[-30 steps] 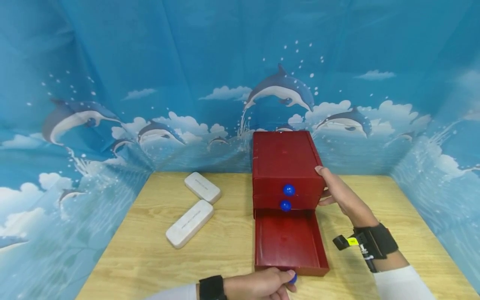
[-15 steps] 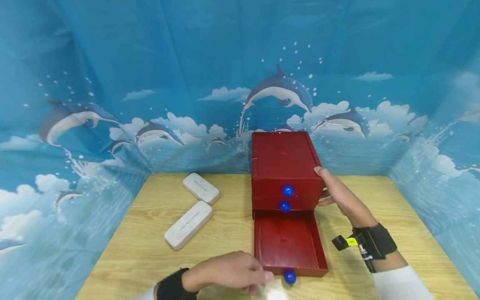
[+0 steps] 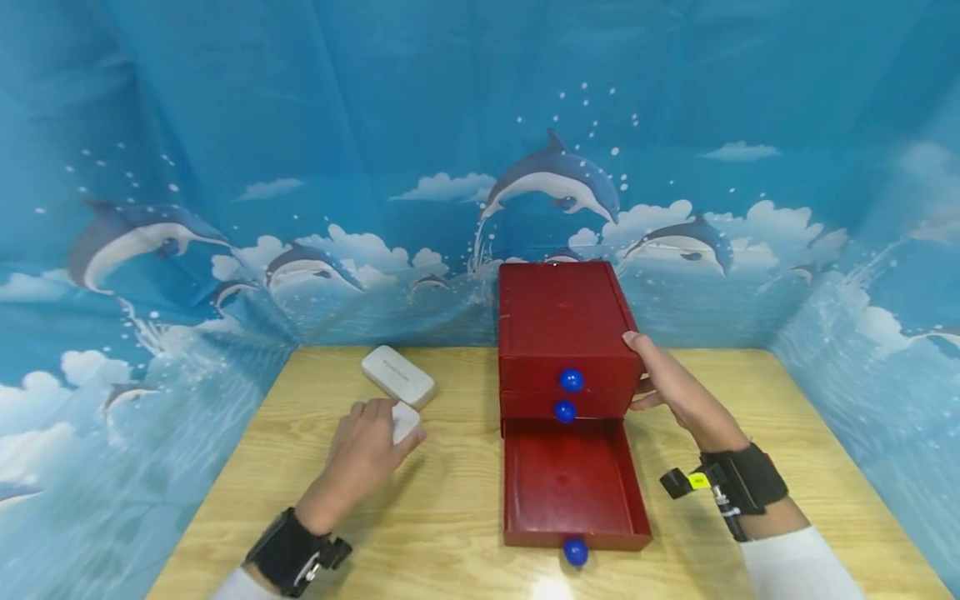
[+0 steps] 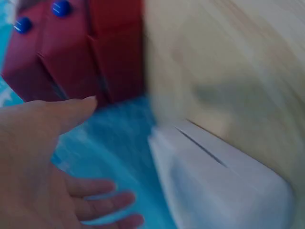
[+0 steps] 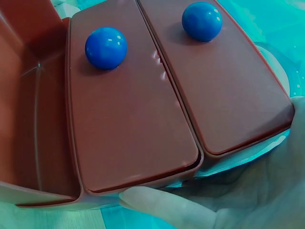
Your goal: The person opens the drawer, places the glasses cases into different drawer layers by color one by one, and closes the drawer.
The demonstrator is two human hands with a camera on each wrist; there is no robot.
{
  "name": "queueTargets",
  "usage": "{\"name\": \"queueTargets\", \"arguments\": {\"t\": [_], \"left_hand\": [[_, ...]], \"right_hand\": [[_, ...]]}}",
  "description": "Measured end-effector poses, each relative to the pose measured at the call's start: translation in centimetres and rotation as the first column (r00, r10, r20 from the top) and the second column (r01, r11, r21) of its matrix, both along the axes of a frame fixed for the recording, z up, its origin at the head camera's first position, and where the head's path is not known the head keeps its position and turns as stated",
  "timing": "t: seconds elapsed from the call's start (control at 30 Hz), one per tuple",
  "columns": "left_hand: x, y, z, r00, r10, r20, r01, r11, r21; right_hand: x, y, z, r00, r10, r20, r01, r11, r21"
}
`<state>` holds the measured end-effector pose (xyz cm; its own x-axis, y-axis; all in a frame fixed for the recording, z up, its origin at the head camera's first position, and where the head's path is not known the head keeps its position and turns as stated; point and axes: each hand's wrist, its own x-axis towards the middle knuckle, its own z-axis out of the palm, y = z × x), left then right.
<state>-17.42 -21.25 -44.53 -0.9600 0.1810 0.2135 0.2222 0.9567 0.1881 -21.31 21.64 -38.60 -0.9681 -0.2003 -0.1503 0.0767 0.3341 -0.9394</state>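
Observation:
My left hand (image 3: pixel 360 450) reaches over the nearer white oblong case (image 3: pixel 405 422) on the table and hides most of it. In the left wrist view its thumb and fingers are spread apart, and the blurred white case (image 4: pixel 224 176) lies beyond the fingertips. My right hand (image 3: pixel 678 387) rests against the right side of a red drawer cabinet (image 3: pixel 566 308), thumb at the top edge and fingers along the side. The bottom drawer (image 3: pixel 577 540) is pulled out and bare inside; its blue round knob (image 3: pixel 575 552) faces me. Both upper drawers are closed.
A second white case (image 3: pixel 397 377) lies just behind the nearer one, left of the cabinet. The wooden table (image 3: pixel 457 500) ends at a blue dolphin-print backdrop (image 3: pixel 420 100) behind and on both sides.
My left hand has let go of the bottom drawer's knob and moved left and away from me to the nearer white case. The right hand stays at the cabinet; the drawer remains out.

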Motion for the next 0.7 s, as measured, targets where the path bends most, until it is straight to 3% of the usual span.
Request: {"name": "queueTargets", "arguments": {"t": [0.07, 0.2, 0.33, 0.43, 0.6, 0.7], "left_hand": [[-0.4, -1.4, -1.2, 0.999, 0.043, 0.012, -0.043, 0.999, -0.027], [-0.9, -3.4, -3.3, 0.983, 0.101, 0.153, -0.094, 0.994, -0.048], [-1.5, -4.1, -4.8, 0.965, 0.085, 0.249, -0.088, 0.996, 0.002], [-1.8, -3.9, -5.3, 0.968, 0.074, 0.238, -0.085, 0.996, 0.036], [-2.0, -3.8, -5.7, 0.987, 0.072, 0.143, -0.077, 0.997, 0.029], [-2.2, -3.8, -5.8, 0.988, 0.079, 0.131, -0.082, 0.996, 0.019]], "right_hand": [[0.0, -0.1, -0.1, 1.0, -0.003, 0.002, 0.003, 1.0, 0.001], [0.1, -0.2, -0.3, 1.0, -0.012, 0.021, 0.012, 1.0, -0.007], [0.0, -0.2, -0.3, 1.0, -0.023, 0.017, 0.023, 1.0, 0.004], [-0.1, -0.1, -0.1, 1.0, -0.021, 0.007, 0.021, 1.0, 0.016], [-0.1, -0.1, 0.2, 1.0, -0.014, 0.009, 0.014, 1.0, 0.018], [-0.1, -0.1, 0.3, 1.0, -0.009, 0.006, 0.009, 1.0, 0.021]]}}
